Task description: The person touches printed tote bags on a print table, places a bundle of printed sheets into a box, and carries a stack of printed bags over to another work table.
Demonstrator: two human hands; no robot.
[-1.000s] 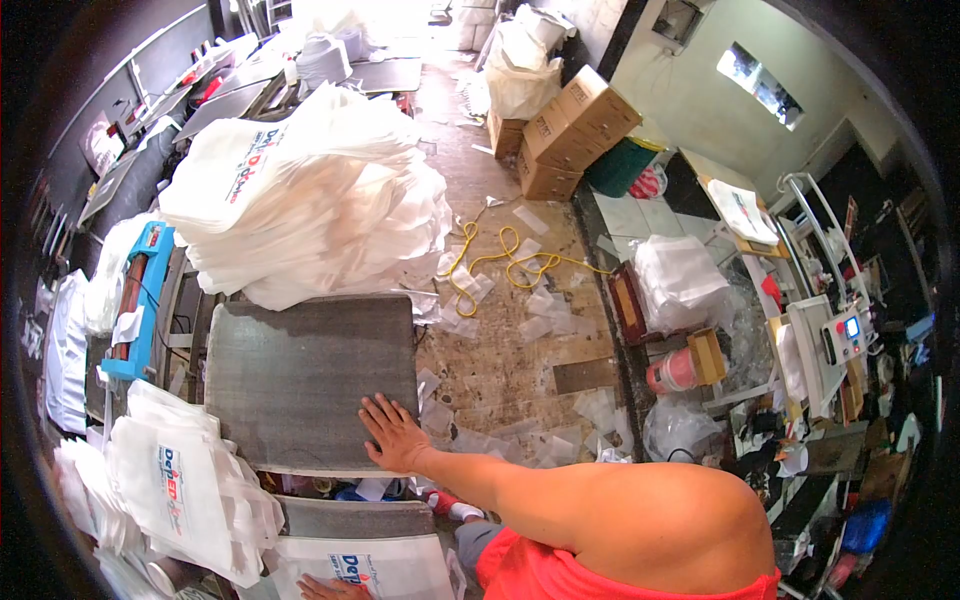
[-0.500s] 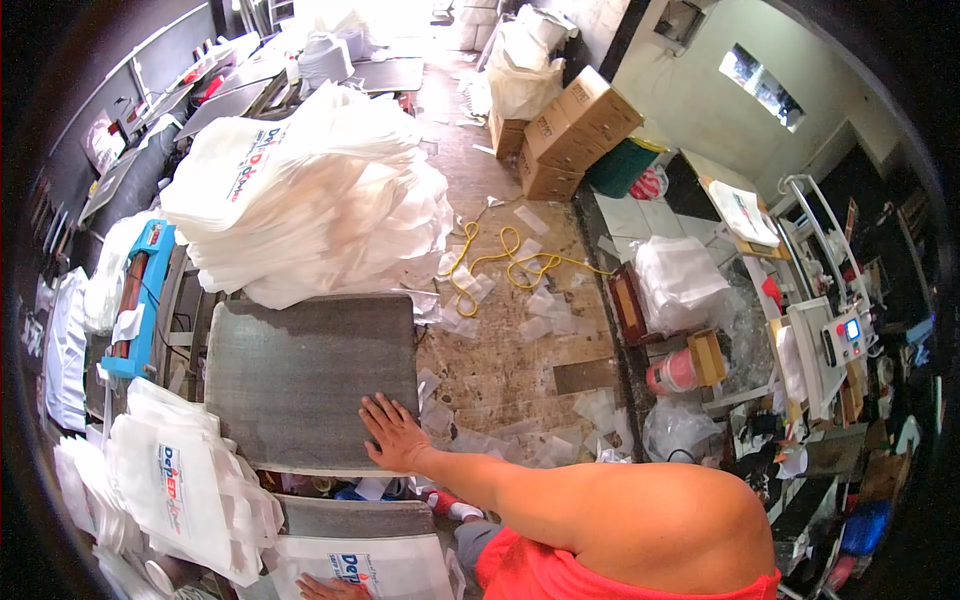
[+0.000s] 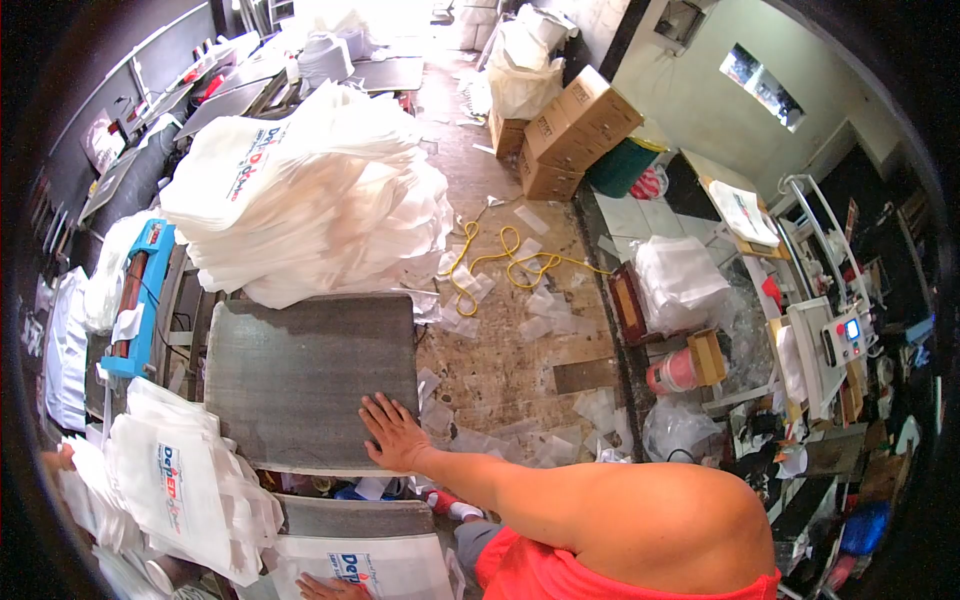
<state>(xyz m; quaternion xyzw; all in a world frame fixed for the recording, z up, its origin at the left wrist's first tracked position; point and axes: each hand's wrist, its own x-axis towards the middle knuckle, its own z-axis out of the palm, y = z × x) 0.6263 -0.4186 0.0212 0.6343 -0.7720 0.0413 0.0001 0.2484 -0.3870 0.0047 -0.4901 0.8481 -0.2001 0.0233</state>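
While I watch remotely, my right hand [image 3: 398,442] has a wide grip, fingers spread on the dark board [image 3: 305,385]. My left hand [image 3: 332,588], partly cropped, lies open on the printed white sheet [image 3: 408,562]. Leftward: printed stack [image 3: 190,490]. Beyond the board: large white pile [image 3: 330,205].

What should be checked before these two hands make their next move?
1. Right hand flat on the dark board: ok.
2. Left hand resting on the printed white bag: ok.
3. That bag's whole print in view: not ok, part is hidden.
4. Yellow cord gathered up: not ok, it loops across the floor.
5. Floor free of white scraps: not ok.
6. Other people's hands well away: cannot tell, the far-left edge is blurred.
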